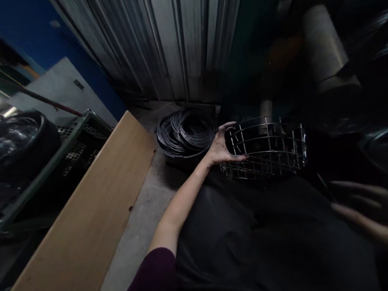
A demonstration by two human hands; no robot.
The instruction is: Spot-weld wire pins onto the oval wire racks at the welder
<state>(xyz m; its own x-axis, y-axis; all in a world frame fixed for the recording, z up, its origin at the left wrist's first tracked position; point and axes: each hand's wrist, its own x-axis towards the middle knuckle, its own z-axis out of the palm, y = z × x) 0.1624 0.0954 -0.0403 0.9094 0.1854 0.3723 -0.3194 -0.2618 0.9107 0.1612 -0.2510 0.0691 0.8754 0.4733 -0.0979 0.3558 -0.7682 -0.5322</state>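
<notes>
A wire frame (pixel 270 151) of shiny curved metal rods, shaped like a basket, sits in front of me over dark cloth. My left hand (pixel 223 148) grips its left end, fingers at the upper edge and thumb along a lower rod. Low on the right, my right hand (pixel 384 217) is smeared by motion and apart from the frame. Its fingers reach forward, and a thin, light sliver (pixel 321 181) shows close to the fingertips. Whether the hand holds that sliver I cannot make out.
Coils of dark wire (pixel 187 130) fill a round container behind my left wrist. A long wooden board (pixel 92 208) runs along the left, beside a green crate (pixel 47 169). Corrugated metal (pixel 167 36) stands behind. Dark machinery with a pale cylinder (pixel 324 42) occupies the right.
</notes>
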